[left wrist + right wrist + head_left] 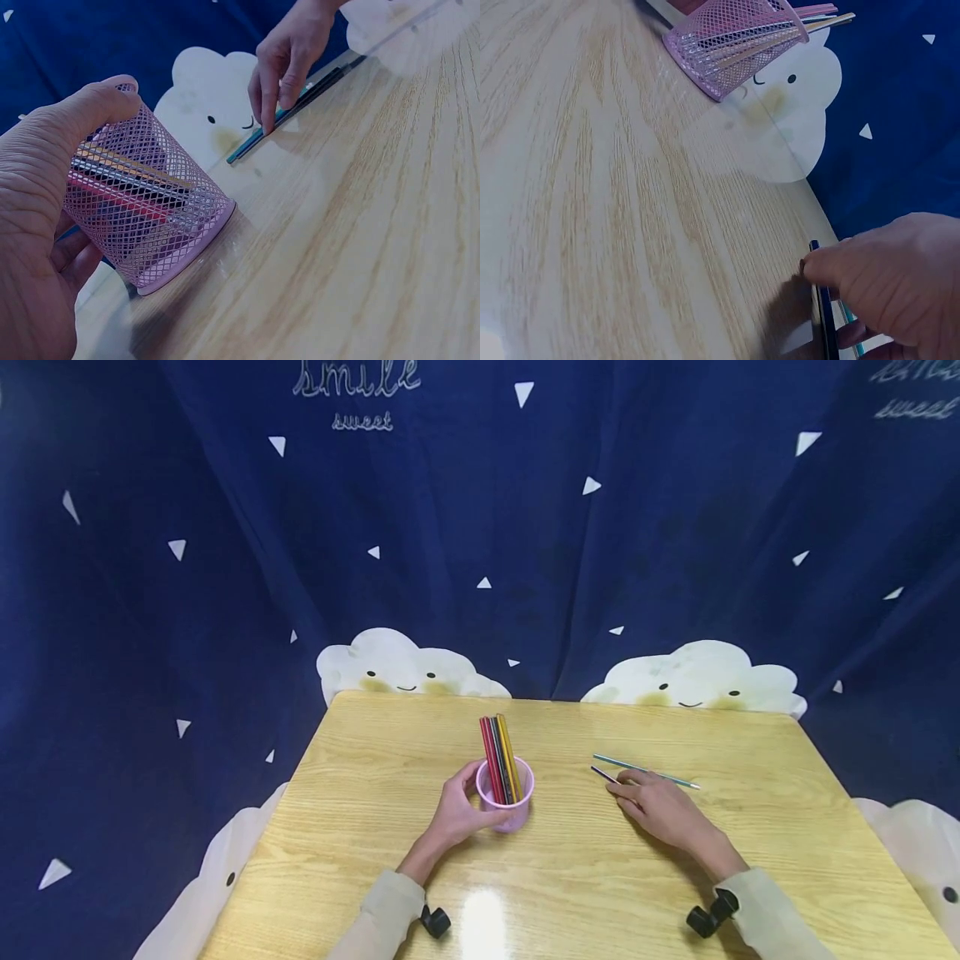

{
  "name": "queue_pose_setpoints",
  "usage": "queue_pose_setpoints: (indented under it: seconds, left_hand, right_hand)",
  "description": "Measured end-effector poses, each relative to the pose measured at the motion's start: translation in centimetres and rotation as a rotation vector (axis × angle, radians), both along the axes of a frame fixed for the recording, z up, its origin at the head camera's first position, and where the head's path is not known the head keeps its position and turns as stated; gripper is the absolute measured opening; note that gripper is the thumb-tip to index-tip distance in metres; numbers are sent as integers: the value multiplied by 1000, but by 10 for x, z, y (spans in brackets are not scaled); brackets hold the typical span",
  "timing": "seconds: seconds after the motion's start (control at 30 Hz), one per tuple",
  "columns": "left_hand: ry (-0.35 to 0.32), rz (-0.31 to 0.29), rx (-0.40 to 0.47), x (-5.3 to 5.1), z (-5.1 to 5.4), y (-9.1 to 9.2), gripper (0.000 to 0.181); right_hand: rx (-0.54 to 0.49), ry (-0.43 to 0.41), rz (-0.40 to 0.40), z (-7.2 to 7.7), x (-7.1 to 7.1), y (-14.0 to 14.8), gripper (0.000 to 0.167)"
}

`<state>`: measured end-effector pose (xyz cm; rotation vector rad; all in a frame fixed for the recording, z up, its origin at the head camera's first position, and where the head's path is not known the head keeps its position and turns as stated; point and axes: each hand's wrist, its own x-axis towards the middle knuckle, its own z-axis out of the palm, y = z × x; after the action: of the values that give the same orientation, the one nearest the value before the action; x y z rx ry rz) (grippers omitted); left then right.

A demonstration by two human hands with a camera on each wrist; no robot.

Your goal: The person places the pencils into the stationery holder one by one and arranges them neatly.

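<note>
My left hand (457, 814) grips a pink mesh pencil cup (512, 820), thumb on one side and fingers around the other. Several pencils (496, 752), red, dark and yellow, stand in it, leaning toward the back. To the right, my right hand (662, 807) is low over the tabletop and pinches a dark pencil (824, 315) between thumb and fingers. Part of that pencil is hidden beneath the hand. Just behind it lies a teal pencil (617, 762), its middle covered by the fingers in the head view.
Both hands are over a light wooden table (577, 893). Behind its far edge hangs a dark blue curtain (465, 510) with white triangles and smiling clouds. Dark wrist-worn devices (436, 922) sit at both cuffs.
</note>
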<state>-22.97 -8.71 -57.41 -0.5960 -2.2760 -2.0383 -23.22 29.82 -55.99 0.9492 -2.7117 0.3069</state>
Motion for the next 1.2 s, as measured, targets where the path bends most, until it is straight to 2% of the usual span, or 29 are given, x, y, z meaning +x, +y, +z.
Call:
queue_pose_setpoints:
  seconds: [0.13,0.4,0.67,0.77,1.03,1.2]
  left_hand:
    - [12,2,-3,0,-1,0,84]
    - [20,11,-26,1,-1,0,86]
    - [11,10,-20,1,-1,0,86]
    - [15,10,-17,1,-2,0,86]
    - [16,8,-15,2,-2,0,87]
    - [3,5,-4,2,-1,0,88]
  right_hand:
    - [45,43,16,-1,2,0,35]
    - [51,56,23,-4,3,-3,43]
    - [58,45,-24,-4,8,-7,36]
    - [56,47,-34,-5,9,-7,39]
    - [55,44,-16,-4,6,-8,39]
    - [29,-12,-15,-1,6,-9,43]
